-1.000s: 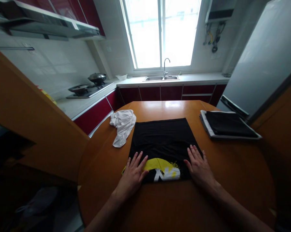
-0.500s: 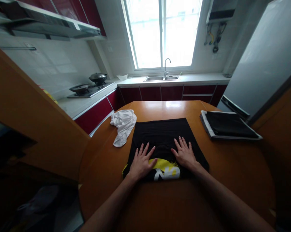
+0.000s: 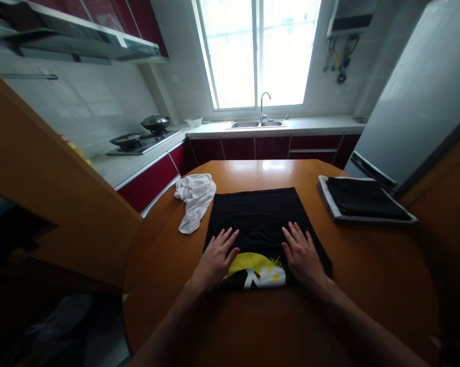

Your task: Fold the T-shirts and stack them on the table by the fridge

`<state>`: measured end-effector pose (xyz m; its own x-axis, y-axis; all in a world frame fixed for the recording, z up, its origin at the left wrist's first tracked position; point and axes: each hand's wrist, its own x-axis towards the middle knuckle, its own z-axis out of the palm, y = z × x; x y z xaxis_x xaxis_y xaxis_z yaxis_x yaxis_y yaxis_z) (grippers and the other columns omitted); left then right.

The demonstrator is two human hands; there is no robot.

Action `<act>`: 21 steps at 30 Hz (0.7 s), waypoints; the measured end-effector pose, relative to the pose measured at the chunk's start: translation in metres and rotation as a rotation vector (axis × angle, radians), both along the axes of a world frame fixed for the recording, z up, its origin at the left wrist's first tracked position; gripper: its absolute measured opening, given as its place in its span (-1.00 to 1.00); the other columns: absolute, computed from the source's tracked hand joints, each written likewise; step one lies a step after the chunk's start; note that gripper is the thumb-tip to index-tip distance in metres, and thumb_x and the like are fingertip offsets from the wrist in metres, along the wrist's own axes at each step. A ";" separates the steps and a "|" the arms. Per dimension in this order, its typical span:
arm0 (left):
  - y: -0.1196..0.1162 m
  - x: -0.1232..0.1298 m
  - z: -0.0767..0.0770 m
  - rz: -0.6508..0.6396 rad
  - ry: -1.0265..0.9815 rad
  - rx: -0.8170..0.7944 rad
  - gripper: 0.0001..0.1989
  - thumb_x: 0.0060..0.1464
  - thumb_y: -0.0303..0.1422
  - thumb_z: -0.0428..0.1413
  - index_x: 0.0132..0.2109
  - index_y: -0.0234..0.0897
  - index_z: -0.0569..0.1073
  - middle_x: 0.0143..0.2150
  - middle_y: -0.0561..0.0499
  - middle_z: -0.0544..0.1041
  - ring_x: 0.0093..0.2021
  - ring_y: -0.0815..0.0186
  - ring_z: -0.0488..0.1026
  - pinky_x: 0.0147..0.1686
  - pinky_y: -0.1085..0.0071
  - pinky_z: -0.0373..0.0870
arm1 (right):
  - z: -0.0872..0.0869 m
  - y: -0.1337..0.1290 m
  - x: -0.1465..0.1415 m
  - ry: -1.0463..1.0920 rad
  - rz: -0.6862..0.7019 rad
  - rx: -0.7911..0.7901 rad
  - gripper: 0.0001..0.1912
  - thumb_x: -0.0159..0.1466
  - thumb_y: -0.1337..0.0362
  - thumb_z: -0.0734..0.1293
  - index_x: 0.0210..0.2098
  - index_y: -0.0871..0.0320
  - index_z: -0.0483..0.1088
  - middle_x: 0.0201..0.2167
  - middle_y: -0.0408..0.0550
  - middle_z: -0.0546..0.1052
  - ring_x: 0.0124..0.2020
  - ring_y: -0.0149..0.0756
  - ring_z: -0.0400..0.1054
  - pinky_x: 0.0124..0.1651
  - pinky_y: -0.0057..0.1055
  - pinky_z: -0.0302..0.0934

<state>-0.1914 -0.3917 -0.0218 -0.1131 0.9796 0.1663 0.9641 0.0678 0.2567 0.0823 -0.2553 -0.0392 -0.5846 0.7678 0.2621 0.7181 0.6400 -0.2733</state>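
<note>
A black T-shirt (image 3: 258, 214) lies folded into a rough square on the wooden table (image 3: 268, 326), its yellow and white print along the near edge. Over the left side of the print my left hand (image 3: 214, 257) rests flat, fingers stretched out. My right hand (image 3: 303, 252) lies on the cloth to the right of the print, its fingers also extended. Neither hand grips anything. Beyond my left hand, a crumpled white cloth (image 3: 196, 199) lies just left of the shirt's far corner.
A stack of folded dark and white clothes (image 3: 367, 199) sits at the table's right. Behind the table runs a counter with a sink (image 3: 245, 124). Pans (image 3: 155, 123) stand on the stove at left, and a refrigerator (image 3: 417, 97) stands at right.
My hands have slid apart and slightly toward me, the left going left and the right going right. The black T-shirt's surface looks a little smoother.
</note>
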 end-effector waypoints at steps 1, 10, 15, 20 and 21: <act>-0.007 -0.004 0.000 0.008 -0.004 0.007 -0.45 0.42 -0.09 -0.17 0.46 -0.06 0.08 0.47 -0.09 0.13 0.47 0.06 0.02 0.34 -0.05 0.09 | -0.001 0.001 0.010 0.006 -0.004 0.018 -0.45 0.48 0.19 0.00 0.39 0.17 0.17 0.47 0.06 0.05 0.49 -0.14 -0.19 0.44 0.04 -0.23; -0.058 -0.043 0.007 0.100 -0.248 0.155 -0.44 0.44 -0.13 -0.26 0.44 -0.21 0.15 0.46 -0.15 0.17 0.44 0.12 0.09 0.36 0.02 0.12 | -0.005 0.025 0.067 0.151 -0.086 0.010 -0.47 0.48 0.16 0.01 0.32 0.19 0.26 0.40 0.12 0.21 0.44 -0.09 0.00 0.40 0.07 -0.06; -0.096 -0.064 0.035 0.130 -0.318 0.244 -0.57 0.32 -0.08 0.02 0.17 -0.20 0.49 0.16 -0.13 0.52 0.17 0.10 0.47 0.18 0.12 0.42 | 0.010 0.024 0.096 0.313 0.069 0.082 -0.60 0.44 0.16 0.15 0.15 0.10 0.44 0.20 0.12 0.43 0.25 -0.05 0.26 0.29 -0.02 0.18; -0.123 -0.048 0.028 -0.181 -0.212 0.063 -0.75 0.24 -0.32 0.15 0.04 -0.11 0.57 -0.01 -0.08 0.57 -0.03 0.21 0.55 -0.02 0.33 0.54 | -0.007 0.006 0.126 0.106 0.335 0.056 -0.72 0.32 0.16 0.35 0.00 -0.01 0.55 -0.03 0.06 0.51 0.00 -0.09 0.39 0.04 -0.14 0.33; -0.125 -0.044 0.026 -0.208 -0.185 0.038 -0.73 0.23 -0.37 0.15 0.05 -0.09 0.56 0.00 -0.08 0.56 -0.03 0.22 0.55 -0.01 0.33 0.54 | -0.011 0.004 0.130 0.079 0.354 0.062 -0.70 0.30 0.17 0.38 0.02 -0.03 0.55 -0.03 0.05 0.51 -0.02 -0.10 0.39 0.02 -0.14 0.32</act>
